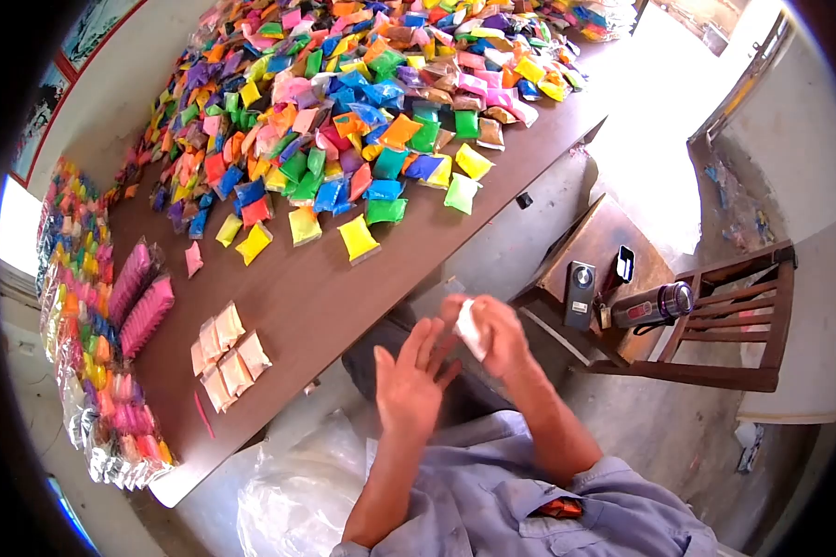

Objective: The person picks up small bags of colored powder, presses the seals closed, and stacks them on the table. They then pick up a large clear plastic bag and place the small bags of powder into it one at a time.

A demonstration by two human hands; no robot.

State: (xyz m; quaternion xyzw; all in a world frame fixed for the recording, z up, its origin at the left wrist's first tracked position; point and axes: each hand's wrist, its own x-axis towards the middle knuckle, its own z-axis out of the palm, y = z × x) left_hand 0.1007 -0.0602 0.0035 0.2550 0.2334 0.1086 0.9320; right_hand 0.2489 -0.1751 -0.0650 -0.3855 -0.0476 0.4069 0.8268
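"Our left hand (409, 395) spreads its fingers, and our right hand (501, 342) pinches one small white thing (474, 331); what it is, we cannot tell."

"Which step do we have?"

"Handling of this white thing, we judge; the next move calls for a steady pinch."

"And where does it lie?"

"In our right hand, near the left hand, apart from the counter (320, 292)."

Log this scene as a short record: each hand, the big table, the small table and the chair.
Left hand: open, nothing visible in it
Right hand: holding a white item, blurred
Big table: heap of colorful packets, group of pale packets
Small table: gray device, bottle
Chair: wooden, slatted, beside small table
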